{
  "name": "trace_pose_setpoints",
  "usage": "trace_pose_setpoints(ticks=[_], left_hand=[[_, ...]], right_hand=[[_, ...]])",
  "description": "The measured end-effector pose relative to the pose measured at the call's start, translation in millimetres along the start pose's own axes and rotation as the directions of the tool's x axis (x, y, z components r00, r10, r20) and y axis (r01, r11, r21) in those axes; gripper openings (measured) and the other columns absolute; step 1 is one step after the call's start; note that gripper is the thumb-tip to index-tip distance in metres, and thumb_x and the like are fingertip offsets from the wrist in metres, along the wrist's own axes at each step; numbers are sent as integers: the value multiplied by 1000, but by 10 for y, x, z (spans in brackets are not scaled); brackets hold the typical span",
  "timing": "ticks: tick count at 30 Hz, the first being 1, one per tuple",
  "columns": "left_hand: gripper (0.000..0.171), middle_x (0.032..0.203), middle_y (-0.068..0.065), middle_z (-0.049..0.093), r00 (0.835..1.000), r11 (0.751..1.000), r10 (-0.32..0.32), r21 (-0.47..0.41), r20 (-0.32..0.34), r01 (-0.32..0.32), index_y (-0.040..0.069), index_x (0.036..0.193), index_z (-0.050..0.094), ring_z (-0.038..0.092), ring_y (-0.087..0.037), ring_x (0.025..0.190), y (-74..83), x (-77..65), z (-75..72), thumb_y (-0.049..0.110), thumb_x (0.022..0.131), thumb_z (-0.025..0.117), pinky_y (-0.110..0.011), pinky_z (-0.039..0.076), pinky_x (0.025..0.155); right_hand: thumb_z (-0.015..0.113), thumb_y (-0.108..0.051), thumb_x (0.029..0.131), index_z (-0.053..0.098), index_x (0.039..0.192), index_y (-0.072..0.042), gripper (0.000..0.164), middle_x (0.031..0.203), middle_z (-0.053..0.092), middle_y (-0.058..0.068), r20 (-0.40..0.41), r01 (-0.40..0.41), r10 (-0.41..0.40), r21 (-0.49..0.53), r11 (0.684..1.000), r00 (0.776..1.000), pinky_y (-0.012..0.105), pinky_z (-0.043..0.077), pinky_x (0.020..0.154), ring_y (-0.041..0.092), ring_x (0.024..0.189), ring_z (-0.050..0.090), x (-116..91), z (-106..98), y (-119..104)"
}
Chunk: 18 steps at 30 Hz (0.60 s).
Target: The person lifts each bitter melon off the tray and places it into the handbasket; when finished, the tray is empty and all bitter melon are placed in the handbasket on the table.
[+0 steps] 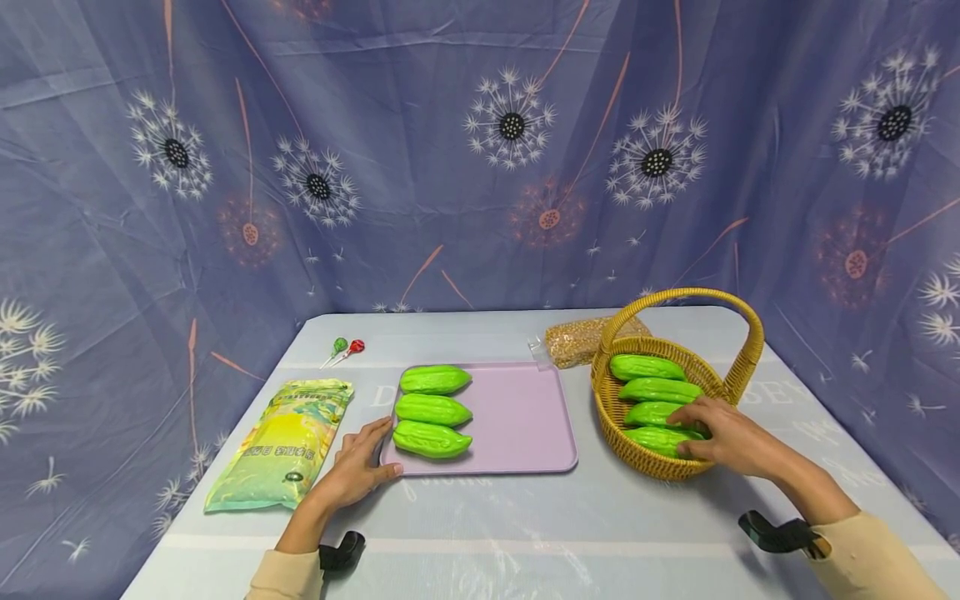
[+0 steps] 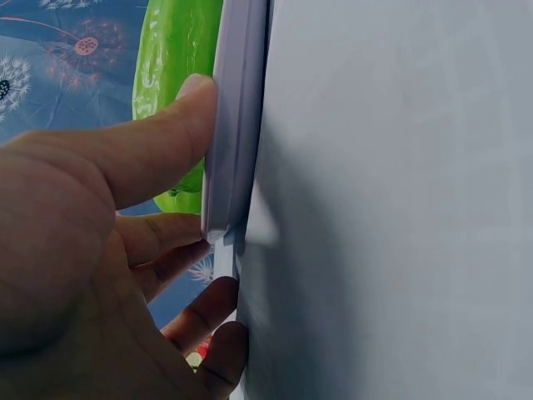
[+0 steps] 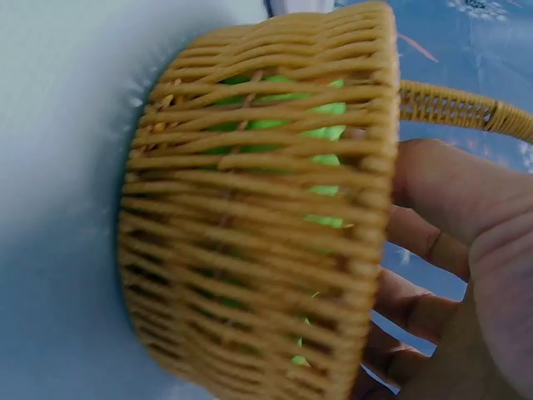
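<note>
Three bright green, ridged gourds [image 1: 432,410] lie side by side at the left of a lilac tray [image 1: 521,417]. At the tray's near left corner, my left hand [image 1: 352,475] holds the edge, its thumb against the front rim and fingers along the side. The left wrist view shows the thumb on the tray's rim [image 2: 237,108] beside a gourd [image 2: 171,58]. My right hand [image 1: 723,437] reaches into a wicker basket [image 1: 637,458], gripping the nearest gourd [image 1: 654,442] among several. In the right wrist view, the basket's wall [image 3: 250,192] hides most of the fingertips.
A yellow-green plastic packet [image 1: 281,442] lies left of the tray. Behind it are a green lollipop [image 1: 340,344] and a red lollipop [image 1: 356,346]. A clear bag of grains [image 1: 577,342] lies behind the basket, whose tall handle [image 1: 678,293] arches above it. A patterned curtain [image 1: 420,167] borders the table.
</note>
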<state>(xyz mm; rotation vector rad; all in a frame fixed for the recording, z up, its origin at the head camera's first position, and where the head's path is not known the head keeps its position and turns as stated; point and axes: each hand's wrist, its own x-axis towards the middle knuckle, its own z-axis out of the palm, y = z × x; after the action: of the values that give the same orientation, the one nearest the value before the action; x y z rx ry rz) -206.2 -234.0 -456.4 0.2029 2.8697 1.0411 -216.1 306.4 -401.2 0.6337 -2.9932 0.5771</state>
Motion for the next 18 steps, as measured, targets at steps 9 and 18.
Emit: trace_pose_setpoints(ticks=[9, 18], left_hand=[[76, 153, -8, 31, 1000, 1000, 6, -12, -5, -6, 8, 145, 36, 31, -30, 123, -5, 0, 5, 30, 82, 72, -49, 23, 93], [75, 153, -8, 31, 1000, 1000, 7, -11, -7, -8, 8, 145, 36, 31, -30, 123, -2, -2, 6, 29, 82, 71, -50, 23, 93]], right_hand=[[72, -31, 82, 66, 112, -14, 35, 107, 60, 4, -53, 44, -42, 26, 999, 998, 38, 43, 74, 22, 95, 55, 20, -40, -186], [74, -30, 81, 66, 110, -20, 32, 107, 59, 1, -135, 107, -104, 9, 994, 985, 37, 44, 73, 22, 94, 56, 62, -10, -385]])
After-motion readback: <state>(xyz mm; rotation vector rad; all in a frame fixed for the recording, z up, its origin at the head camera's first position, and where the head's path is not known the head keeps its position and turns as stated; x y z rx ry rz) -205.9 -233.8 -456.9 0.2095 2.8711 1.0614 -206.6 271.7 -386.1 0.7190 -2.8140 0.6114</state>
